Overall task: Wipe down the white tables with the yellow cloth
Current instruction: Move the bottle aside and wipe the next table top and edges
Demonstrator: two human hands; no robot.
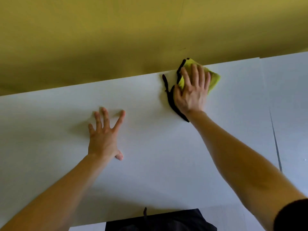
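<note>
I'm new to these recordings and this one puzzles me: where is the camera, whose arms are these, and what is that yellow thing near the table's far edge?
There is no machine here. This is one picture from a wide-angle camera worn on a person's head, looking forward and down, so the two bare arms reaching in from the bottom are the wearer's own. The left hand rests flat on the white table with its fingers spread and holds nothing. The right hand presses flat on the yellow cloth, which has black edging and lies at the table's far edge. The dull yellow surface beyond that edge is blurred, so I cannot tell whether it is floor or wall. The thin dark line on the right looks like a seam, perhaps between two tables. The dark clothing at the bottom is the person's own.
</note>
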